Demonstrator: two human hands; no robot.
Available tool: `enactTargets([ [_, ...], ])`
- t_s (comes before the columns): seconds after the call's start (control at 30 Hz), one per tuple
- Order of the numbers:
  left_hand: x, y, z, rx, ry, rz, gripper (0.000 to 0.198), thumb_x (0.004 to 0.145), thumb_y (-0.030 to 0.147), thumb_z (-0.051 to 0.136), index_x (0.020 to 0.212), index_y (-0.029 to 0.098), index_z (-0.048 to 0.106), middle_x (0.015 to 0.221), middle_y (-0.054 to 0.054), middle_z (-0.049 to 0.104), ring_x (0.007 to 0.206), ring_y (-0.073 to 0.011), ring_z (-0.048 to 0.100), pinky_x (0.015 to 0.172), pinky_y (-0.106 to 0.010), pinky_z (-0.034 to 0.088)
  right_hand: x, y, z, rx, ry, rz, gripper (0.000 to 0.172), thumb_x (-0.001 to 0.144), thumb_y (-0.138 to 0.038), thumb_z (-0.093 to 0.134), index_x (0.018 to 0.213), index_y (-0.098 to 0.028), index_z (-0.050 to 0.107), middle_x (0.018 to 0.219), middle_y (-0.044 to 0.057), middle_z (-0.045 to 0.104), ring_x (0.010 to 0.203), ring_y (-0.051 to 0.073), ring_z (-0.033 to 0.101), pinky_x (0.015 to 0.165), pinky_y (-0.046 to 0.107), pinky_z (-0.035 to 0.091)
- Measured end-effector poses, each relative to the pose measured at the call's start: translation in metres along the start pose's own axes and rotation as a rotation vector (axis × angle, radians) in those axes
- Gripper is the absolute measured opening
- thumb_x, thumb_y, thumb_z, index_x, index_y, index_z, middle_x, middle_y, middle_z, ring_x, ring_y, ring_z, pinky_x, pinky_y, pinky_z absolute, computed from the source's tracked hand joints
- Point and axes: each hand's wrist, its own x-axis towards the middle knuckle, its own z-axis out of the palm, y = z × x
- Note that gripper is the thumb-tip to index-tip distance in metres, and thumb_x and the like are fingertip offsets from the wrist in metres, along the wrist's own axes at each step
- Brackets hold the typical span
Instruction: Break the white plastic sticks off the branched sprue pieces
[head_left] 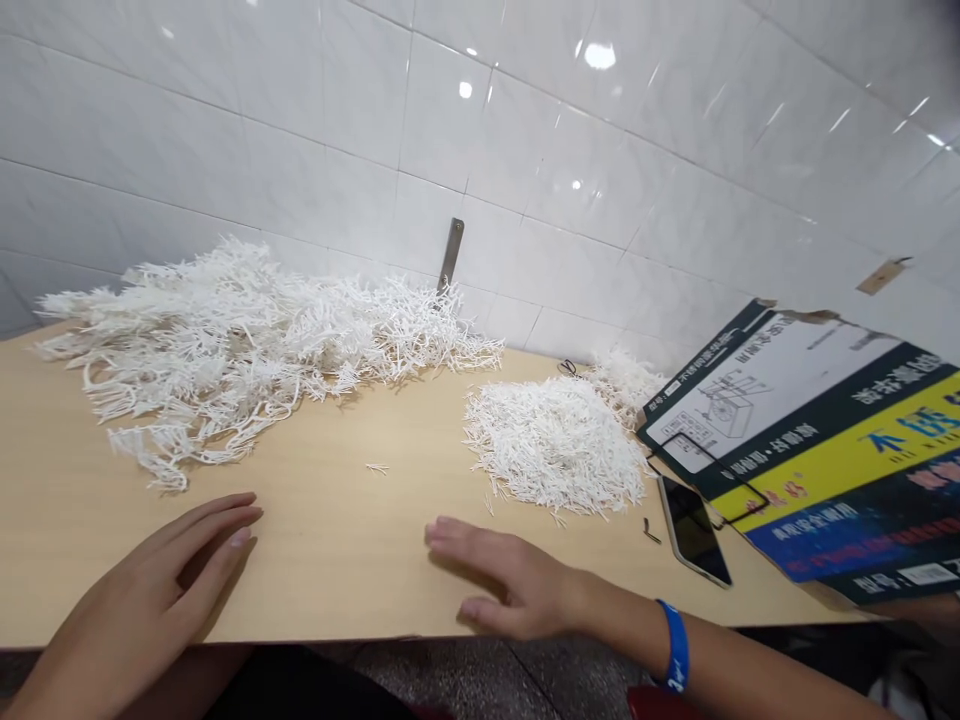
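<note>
While left hand [154, 580] and right hand [517, 578] hold nothing, grip half-spread, white heaps [559, 445] beyond, phone [694, 538] by carton [840, 440]

So much white here: the big heap of strands [262, 330] at left is white going slightly cream in spots, and the pile of short pieces [562, 445] right of centre is pretty much the same white. Tabletop [352, 560] is plain pale tan. Wall tiles [300, 160] up top are whitish with soft grey marbling and thin darker lines. The loud one's the box [795, 450] at right: dark green, fat yellow stripe, blue band with red lettering, white panel with a line drawing. Phone [696, 530], lower right: black screen, pale rim. Wristband [676, 645] near the bottom: bright blue, white lettering.
</note>
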Motion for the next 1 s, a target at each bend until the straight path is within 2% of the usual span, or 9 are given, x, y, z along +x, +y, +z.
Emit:
enactTargets([
  [0.07,0.000,0.004,-0.004,0.002,-0.072,-0.006,0.042,0.086,0.056,0.044,0.110,0.030,0.067,0.132,0.001,0.063,0.121,-0.0263,0.059,0.106,-0.040,0.045,0.007,0.007,0.000,0.039,-0.082,0.050,0.062,0.094,-0.039,0.052,0.150,-0.021,0.033,0.153,0.009,0.039,0.143,0.020,0.032,0.117,0.040,0.031],
  [0.2,0.000,0.012,-0.010,0.004,-0.088,-0.035,0.046,0.086,0.058,0.041,0.111,0.029,0.067,0.131,-0.001,0.064,0.119,-0.0281,0.060,0.103,-0.041,0.047,0.015,0.038,-0.016,-0.039,0.031,0.300,0.055,0.095,-0.040,0.049,0.146,-0.021,0.041,0.152,0.010,0.039,0.142,0.025,0.034,0.116,0.048,0.030],
  [0.27,0.000,0.016,-0.012,0.004,-0.087,-0.040,0.047,0.086,0.057,0.042,0.111,0.028,0.068,0.130,-0.001,0.064,0.119,-0.0280,0.060,0.103,-0.041,0.047,0.020,0.045,-0.022,-0.063,0.061,0.332,0.054,0.094,-0.040,0.050,0.144,-0.021,0.044,0.152,0.010,0.040,0.141,0.025,0.035,0.116,0.050,0.030],
  [0.37,0.001,0.021,-0.014,-0.011,-0.094,-0.052,0.047,0.086,0.057,0.041,0.111,0.027,0.068,0.131,-0.002,0.064,0.120,-0.0277,0.060,0.104,-0.041,0.047,0.030,0.030,-0.018,-0.057,0.037,0.257,0.054,0.095,-0.038,0.050,0.145,-0.022,0.042,0.152,0.008,0.041,0.142,0.023,0.034,0.117,0.046,0.030],
  [0.53,0.000,0.025,-0.016,-0.032,-0.112,-0.070,0.049,0.086,0.058,0.041,0.112,0.026,0.067,0.132,-0.003,0.063,0.122,-0.0279,0.057,0.108,-0.044,0.042,0.069,-0.012,0.014,0.008,-0.114,0.046,0.060,0.098,-0.043,0.045,0.148,-0.013,0.036,0.155,0.012,0.035,0.146,0.019,0.025,0.120,0.035,0.024],
  [0.7,0.000,0.021,-0.015,-0.041,-0.131,-0.073,0.051,0.086,0.060,0.039,0.113,0.027,0.066,0.132,-0.002,0.062,0.122,-0.0272,0.058,0.107,-0.043,0.044,0.123,-0.007,0.038,-0.024,-0.256,-0.160,0.074,0.095,-0.051,0.049,0.150,-0.006,0.030,0.158,0.015,0.024,0.148,0.021,0.017,0.122,0.032,0.014],
  [0.77,0.000,0.018,-0.014,-0.039,-0.137,-0.072,0.050,0.086,0.061,0.039,0.113,0.028,0.066,0.133,-0.001,0.062,0.122,-0.0273,0.057,0.107,-0.043,0.044,0.137,0.005,0.040,-0.040,-0.213,-0.075,0.074,0.095,-0.052,0.046,0.150,-0.005,0.029,0.158,0.015,0.023,0.148,0.023,0.017,0.122,0.034,0.015],
  [0.9,-0.002,0.012,-0.010,-0.017,-0.138,-0.077,0.045,0.087,0.059,0.041,0.114,0.031,0.064,0.135,0.001,0.060,0.125,-0.0270,0.055,0.108,-0.043,0.044,0.140,0.037,0.027,-0.057,0.020,0.414,0.075,0.095,-0.054,0.043,0.151,-0.006,0.027,0.160,0.013,0.019,0.149,0.026,0.013,0.122,0.039,0.012],
  [1.0,-0.003,0.007,-0.007,-0.022,-0.124,-0.059,0.043,0.088,0.058,0.042,0.115,0.032,0.063,0.137,0.002,0.059,0.126,-0.0265,0.054,0.108,-0.043,0.044,0.127,0.060,0.010,-0.069,0.136,0.652,0.082,0.095,-0.057,0.036,0.151,0.001,0.020,0.160,0.020,0.010,0.149,0.032,0.006,0.122,0.048,0.008],
])
